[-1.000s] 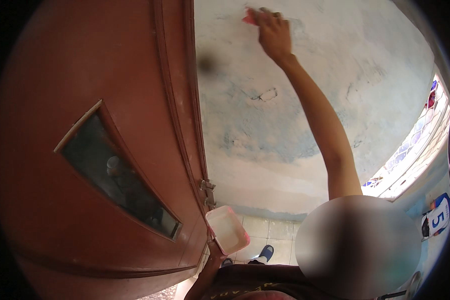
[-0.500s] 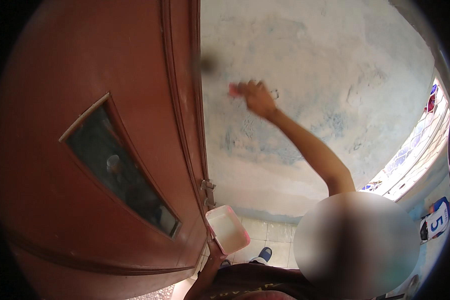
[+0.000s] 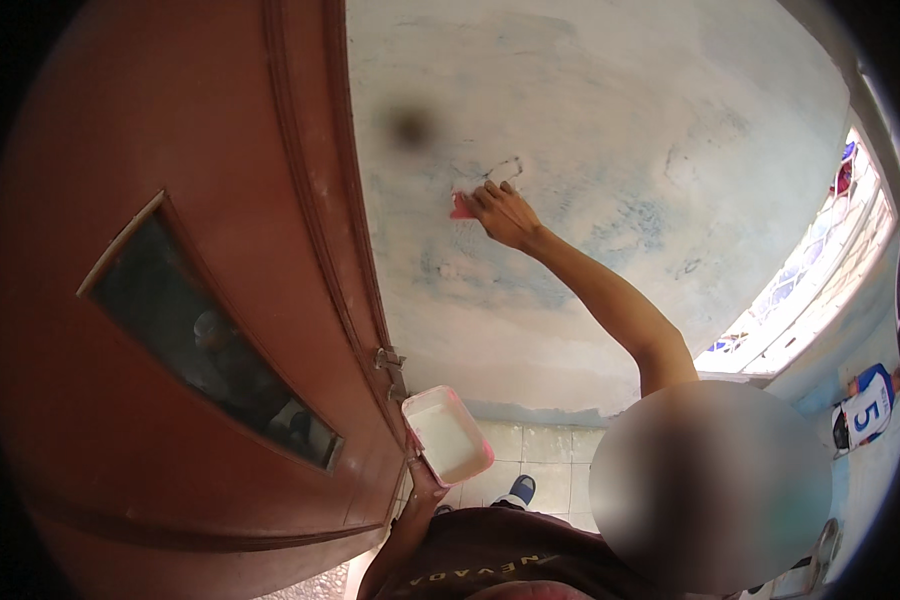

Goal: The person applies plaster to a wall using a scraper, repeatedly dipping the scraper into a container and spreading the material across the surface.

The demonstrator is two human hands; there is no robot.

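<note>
Both hands grasp something: right hand a red scraper against the wall, upper centre; left hand a tub, lower centre. Flat, even pressure should smooth best.

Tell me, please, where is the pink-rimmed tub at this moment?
In the head view, the pink-rimmed tub is low, near the middle, held in the left hand, just right of the brown door and below its metal fitting.
</note>
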